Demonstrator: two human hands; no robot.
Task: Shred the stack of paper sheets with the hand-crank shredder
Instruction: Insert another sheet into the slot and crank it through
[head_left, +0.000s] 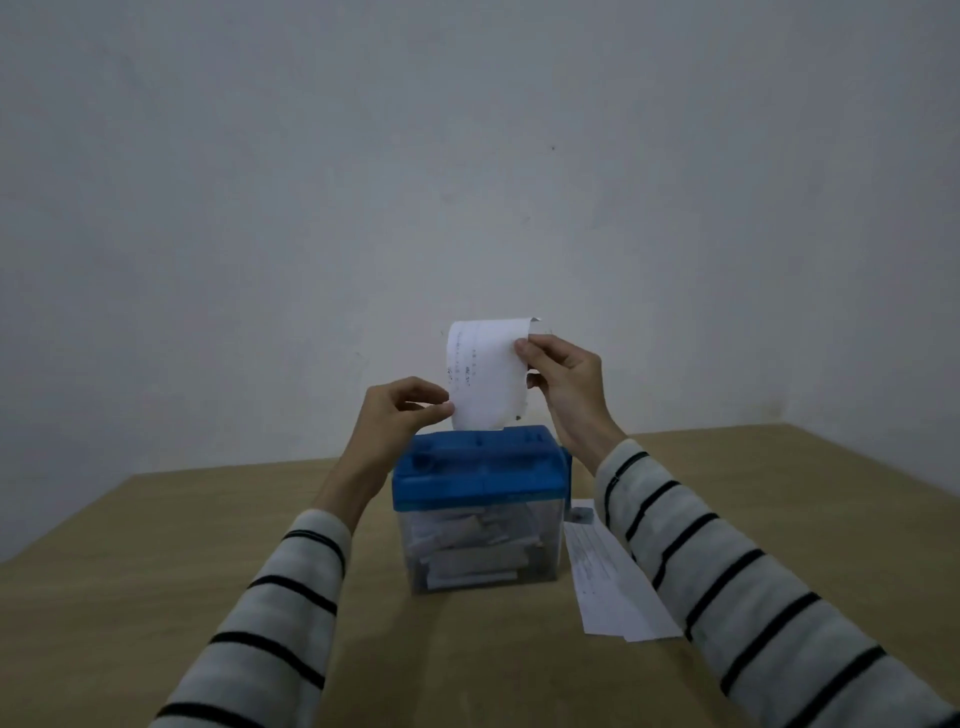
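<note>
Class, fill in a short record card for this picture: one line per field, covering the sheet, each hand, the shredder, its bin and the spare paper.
sheet: white sheet held upright, lower edge at the top of the shredder
left hand: left hand pinches the sheet's lower left edge
right hand: right hand pinches its upper right edge
shredder: blue lid on a clear bin
bin contents: white paper pieces inside
spare paper: paper stack flat on the table, right of the shredder
crank: mostly hidden behind the right arm
</note>
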